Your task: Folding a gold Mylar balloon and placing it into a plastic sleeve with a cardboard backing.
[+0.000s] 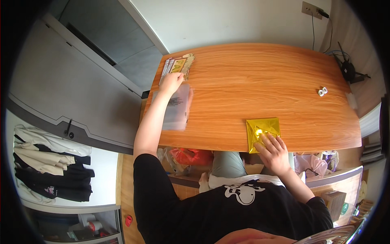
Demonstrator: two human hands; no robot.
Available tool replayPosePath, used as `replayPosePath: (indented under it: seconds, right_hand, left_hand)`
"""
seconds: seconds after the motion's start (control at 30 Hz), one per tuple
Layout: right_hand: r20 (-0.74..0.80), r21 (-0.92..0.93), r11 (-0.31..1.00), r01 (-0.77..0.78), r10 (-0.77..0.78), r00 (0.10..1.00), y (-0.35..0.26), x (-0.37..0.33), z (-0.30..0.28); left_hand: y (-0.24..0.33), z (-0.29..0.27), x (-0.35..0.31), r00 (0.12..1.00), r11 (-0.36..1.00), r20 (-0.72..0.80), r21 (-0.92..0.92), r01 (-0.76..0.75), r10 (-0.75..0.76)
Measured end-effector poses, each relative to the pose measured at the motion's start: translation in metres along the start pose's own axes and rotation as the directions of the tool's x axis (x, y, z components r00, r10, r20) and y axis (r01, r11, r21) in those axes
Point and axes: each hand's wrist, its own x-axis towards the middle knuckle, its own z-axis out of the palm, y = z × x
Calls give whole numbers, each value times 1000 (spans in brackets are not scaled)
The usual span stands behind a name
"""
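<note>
Rests spread right hand (274, 153) on gold packet (257, 127), seemingly to steady it on surface (243, 89), and curls left hand (171, 82) by cards (178, 65), with grip impossible to tell.

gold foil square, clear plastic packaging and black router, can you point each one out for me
Gold foil square (259, 127): head view, its uncovered upper face.
Clear plastic packaging (174, 113): head view, near its middle, just below the dark print.
Black router (348, 70): head view, its body, between the antennas.

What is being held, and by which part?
No clear hold: right hand lies on the gold packet, lower right; left hand is at the printed stack, grip hidden.
</note>
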Motion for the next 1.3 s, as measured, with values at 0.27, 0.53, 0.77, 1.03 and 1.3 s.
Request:
replayPosePath:
  seconds: [0.27, 0.53, 0.77, 1.03, 1.3]
  right_hand:
    - [-38, -2, 1000, 10, -10, 999, 1, -2, 4]
    - [-66, -7, 1000, 12, -12, 998, 3, -6, 5]
    - [-81, 26, 1000, 14, -12, 997, 2, -6, 4]
    - [-90, 72, 997, 14, -8, 996, 0, -3, -1]
    - [-42, 16, 995, 94, -93, 995, 14, -17, -14]
  left_hand:
    - [19, 2, -77, 934, 870, -51, 384, -308, 353]
    - [38, 1, -75, 994, 980, -105, 198, 21, 0]
    - [29, -12, -73, 983, 971, 3, -158, 181, -183]
    - [20, -81, -68, 853, 916, -492, 399, 42, 175]
    - [114, -135, -98, 775, 746, -587, -619, -243, -234]
